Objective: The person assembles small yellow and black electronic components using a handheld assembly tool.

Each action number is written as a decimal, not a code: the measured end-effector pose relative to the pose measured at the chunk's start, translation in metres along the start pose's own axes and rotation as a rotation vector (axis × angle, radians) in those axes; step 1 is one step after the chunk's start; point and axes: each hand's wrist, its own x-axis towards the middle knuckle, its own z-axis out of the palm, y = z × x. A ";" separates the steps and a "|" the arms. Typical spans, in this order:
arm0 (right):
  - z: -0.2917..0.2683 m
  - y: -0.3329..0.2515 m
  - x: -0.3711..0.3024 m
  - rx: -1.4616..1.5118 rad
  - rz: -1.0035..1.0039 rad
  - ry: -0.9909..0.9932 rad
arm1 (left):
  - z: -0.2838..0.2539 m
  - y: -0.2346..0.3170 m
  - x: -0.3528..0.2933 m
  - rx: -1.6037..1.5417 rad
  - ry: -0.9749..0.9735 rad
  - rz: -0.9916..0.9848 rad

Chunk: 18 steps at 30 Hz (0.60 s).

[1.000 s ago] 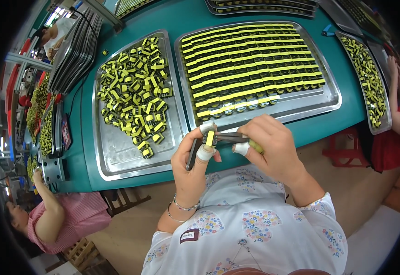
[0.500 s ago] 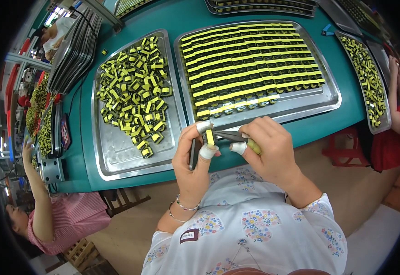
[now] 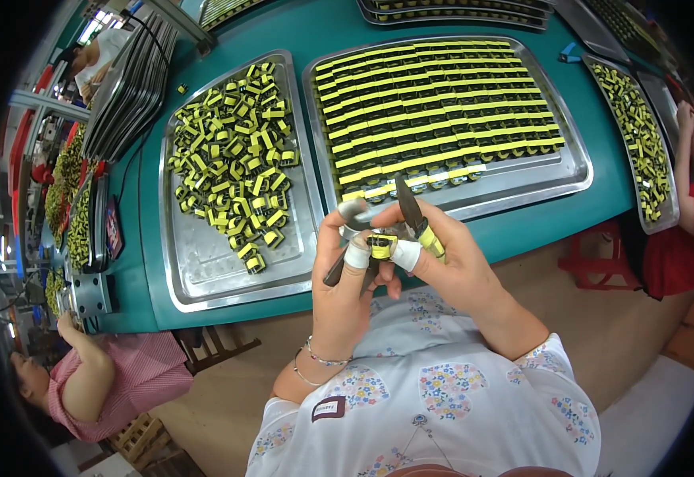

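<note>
Between my fingertips is a small yellow-and-black transformer-like part (image 3: 380, 246), just in front of the two large trays. My left hand (image 3: 340, 288) pinches it from the left, with white tape on thumb and finger. A dark bar-shaped tool (image 3: 333, 271) also lies in this hand; its kind is partly hidden. My right hand (image 3: 460, 258) is closed around a dark pointed tool (image 3: 409, 205) with a yellow grip, its tip pointing up and away. Its taped thumb touches or nearly touches the part's right side.
A metal tray (image 3: 212, 282) at left holds a loose heap of such parts. Beside it, another tray (image 3: 549, 176) carries them in neat rows. Stacked trays (image 3: 128, 87) stand far left. A co-worker (image 3: 116, 385) sits at left; another's arm (image 3: 684, 159) is at right, near a filled tray (image 3: 655, 213).
The part has turned and moved slightly lower right. My right hand's tool has swung from pointing left at the part to pointing up. The left co-worker's arm has lowered.
</note>
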 end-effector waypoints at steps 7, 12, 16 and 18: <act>0.000 0.006 0.002 0.027 -0.016 -0.026 | 0.000 0.002 0.001 0.120 0.033 0.039; 0.003 0.002 -0.002 -0.075 -0.101 0.061 | -0.026 -0.006 0.007 -0.054 0.031 0.254; 0.001 0.011 -0.004 -0.293 -0.180 0.076 | -0.018 0.002 0.007 -0.401 -0.001 0.275; 0.005 0.015 0.000 -0.396 -0.305 0.048 | -0.009 0.002 0.013 -0.387 -0.027 0.299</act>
